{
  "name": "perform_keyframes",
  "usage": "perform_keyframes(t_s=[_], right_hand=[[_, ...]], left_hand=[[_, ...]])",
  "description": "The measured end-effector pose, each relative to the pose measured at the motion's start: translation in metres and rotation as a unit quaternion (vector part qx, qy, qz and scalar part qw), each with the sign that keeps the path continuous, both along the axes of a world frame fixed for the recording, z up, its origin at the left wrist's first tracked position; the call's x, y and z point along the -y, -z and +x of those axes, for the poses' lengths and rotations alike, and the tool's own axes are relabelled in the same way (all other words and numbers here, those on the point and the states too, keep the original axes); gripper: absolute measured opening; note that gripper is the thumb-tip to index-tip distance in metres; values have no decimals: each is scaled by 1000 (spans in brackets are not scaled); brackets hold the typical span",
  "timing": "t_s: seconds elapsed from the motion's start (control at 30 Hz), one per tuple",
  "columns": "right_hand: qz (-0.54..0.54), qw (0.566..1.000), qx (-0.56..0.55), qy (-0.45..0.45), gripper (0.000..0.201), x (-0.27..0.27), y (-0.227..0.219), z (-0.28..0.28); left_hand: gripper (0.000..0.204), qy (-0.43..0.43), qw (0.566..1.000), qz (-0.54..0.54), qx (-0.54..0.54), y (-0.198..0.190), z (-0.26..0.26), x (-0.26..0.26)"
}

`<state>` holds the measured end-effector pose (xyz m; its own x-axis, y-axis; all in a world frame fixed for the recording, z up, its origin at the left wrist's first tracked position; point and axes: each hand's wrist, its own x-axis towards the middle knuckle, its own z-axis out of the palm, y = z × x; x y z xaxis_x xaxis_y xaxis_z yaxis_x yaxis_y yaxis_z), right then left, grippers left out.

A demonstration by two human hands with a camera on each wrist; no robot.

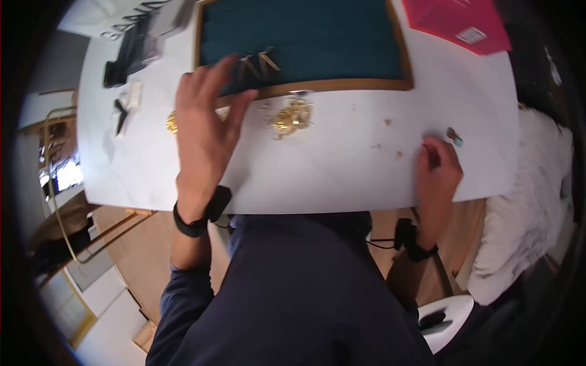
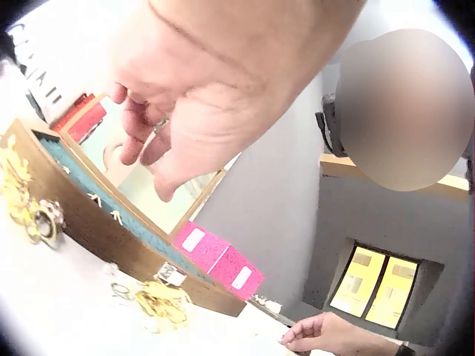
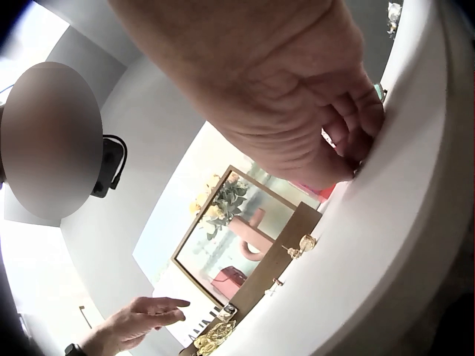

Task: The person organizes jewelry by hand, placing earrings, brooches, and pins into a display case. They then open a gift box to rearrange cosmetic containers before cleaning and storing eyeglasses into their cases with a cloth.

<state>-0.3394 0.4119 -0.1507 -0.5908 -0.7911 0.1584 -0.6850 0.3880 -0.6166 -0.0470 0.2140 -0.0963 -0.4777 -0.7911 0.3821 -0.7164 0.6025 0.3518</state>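
My left hand (image 1: 204, 113) hovers at the front edge of a wooden tray (image 1: 366, 84) lined in dark teal, fingers spread and holding nothing. Close to its fingertips, slim gold earrings (image 1: 267, 62) lie on the lining. Just right of that hand, on the white table, sits a pile of gold jewellery (image 1: 293, 117); more gold pieces (image 1: 171, 123) are partly hidden behind the hand. At the right, my right hand (image 1: 441, 165) has curled fingers, thumb and fingertips meeting low over the tabletop around a tiny, mostly hidden piece of jewellery (image 3: 357, 171). Beside it lies a small brown-and-turquoise piece (image 1: 454, 136).
Small jewellery pieces (image 1: 387, 122) lie scattered on the white table (image 1: 342, 177) left of my right hand. A pink folder-like item (image 1: 458, 24) is at the back right. Black items (image 1: 125, 58) and a black clip-like object (image 1: 120, 116) lie at the left.
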Motion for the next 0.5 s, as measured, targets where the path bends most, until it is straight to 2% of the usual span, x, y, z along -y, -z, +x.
perform_keyframes(t_s=[0.07, 0.1, 0.2, 0.23, 0.33, 0.37, 0.5], right_hand=[[7, 1000, 0, 11, 19, 0, -1, 1], [7, 1000, 9, 19, 19, -1, -2, 1], [3, 999, 36, 38, 21, -3, -2, 2], [3, 998, 39, 43, 22, -4, -3, 3], [7, 998, 40, 48, 23, -6, -4, 4], [10, 998, 36, 47, 23, -7, -4, 3], [-2, 999, 18, 39, 21, -5, -3, 4]], left_hand=[[42, 0, 999, 15, -32, -6, -14, -11], [30, 11, 998, 7, -59, -4, -18, -14], [14, 6, 978, 176, -108, -2, -29, -34], [7, 78, 971, 163, -154, 7, -36, -37], [10, 137, 952, 268, -61, 6, -51, -59], [12, 168, 945, 280, -32, 8, -54, -62], [13, 194, 942, 272, -6, 15, -61, -70]])
